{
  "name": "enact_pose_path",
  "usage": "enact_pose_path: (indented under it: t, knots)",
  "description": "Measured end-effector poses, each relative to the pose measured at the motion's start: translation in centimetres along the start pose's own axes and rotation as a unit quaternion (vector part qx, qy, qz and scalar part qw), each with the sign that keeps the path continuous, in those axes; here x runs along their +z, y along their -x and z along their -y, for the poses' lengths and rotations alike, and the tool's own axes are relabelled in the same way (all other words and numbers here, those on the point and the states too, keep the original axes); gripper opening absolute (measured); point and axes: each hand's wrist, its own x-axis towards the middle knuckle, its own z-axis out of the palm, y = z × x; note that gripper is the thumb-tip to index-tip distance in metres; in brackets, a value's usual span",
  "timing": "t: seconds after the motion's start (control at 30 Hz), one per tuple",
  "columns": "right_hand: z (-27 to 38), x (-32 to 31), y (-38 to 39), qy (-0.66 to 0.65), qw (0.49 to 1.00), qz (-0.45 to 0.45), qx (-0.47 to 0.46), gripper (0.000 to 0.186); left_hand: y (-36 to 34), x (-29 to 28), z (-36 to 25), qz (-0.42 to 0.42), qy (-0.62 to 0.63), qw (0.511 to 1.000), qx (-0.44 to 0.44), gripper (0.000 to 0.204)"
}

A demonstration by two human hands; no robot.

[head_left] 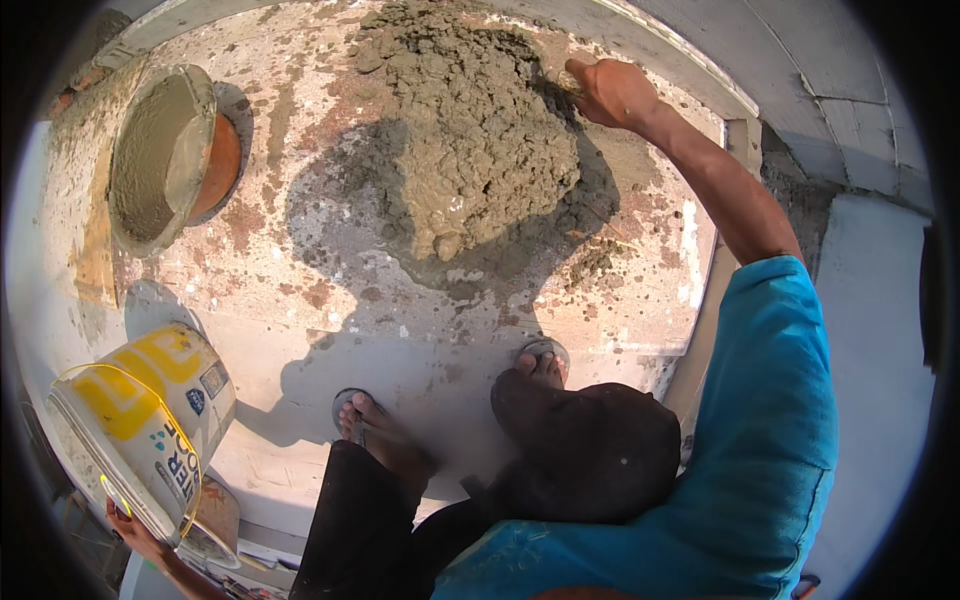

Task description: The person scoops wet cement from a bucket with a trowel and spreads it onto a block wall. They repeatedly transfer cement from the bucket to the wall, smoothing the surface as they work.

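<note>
At the far right edge of a heap of wet grey mortar (480, 150), my right hand (615, 93) is closed. Whatever it grips, perhaps a tool handle, is mostly hidden by the fingers and the mortar. Down at the lower left, my left hand (135, 530) grips the rim of a large white-and-yellow plastic bucket (165, 400). The bucket lies tilted, its mouth turned toward the lower left and its yellow wire handle hanging across its side. Its inside is out of sight.
A round orange-brown tub (222, 165), coated inside with mortar, stands at the far left on the splattered board (640, 300). Another container (215, 520) sits behind the bucket. My sandalled feet (365, 412) are near the board. A low ledge (690, 60) bounds the far right.
</note>
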Motion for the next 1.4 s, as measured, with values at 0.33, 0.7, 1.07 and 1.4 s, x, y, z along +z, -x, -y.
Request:
enact_pose_path:
  t: [0.33, 0.7, 1.07, 1.4]
  knots:
    - [1.3, 11.0, 21.4, -0.611, 0.663, 0.106, 0.420, 0.026, -0.7, 0.2, 1.7, -0.018, -0.011, 1.000, -0.008, 0.058]
    - [11.1, -0.8, 17.2, -0.534, 0.815, -0.054, 0.219, 0.023, -4.1, -1.1, 2.9, -0.057, -0.080, 0.992, 0.082, 0.060]
    - [9.8, 5.7, 28.7, -0.643, 0.645, 0.005, 0.413, 0.039, -4.2, 0.3, 1.9, -0.079, -0.126, 0.983, 0.104, 0.052]
    - [12.4, 9.0, 40.8, -0.493, 0.724, 0.107, 0.471, 0.069, -5.9, -1.7, 4.5, -0.027, -0.111, 0.976, 0.185, 0.051]
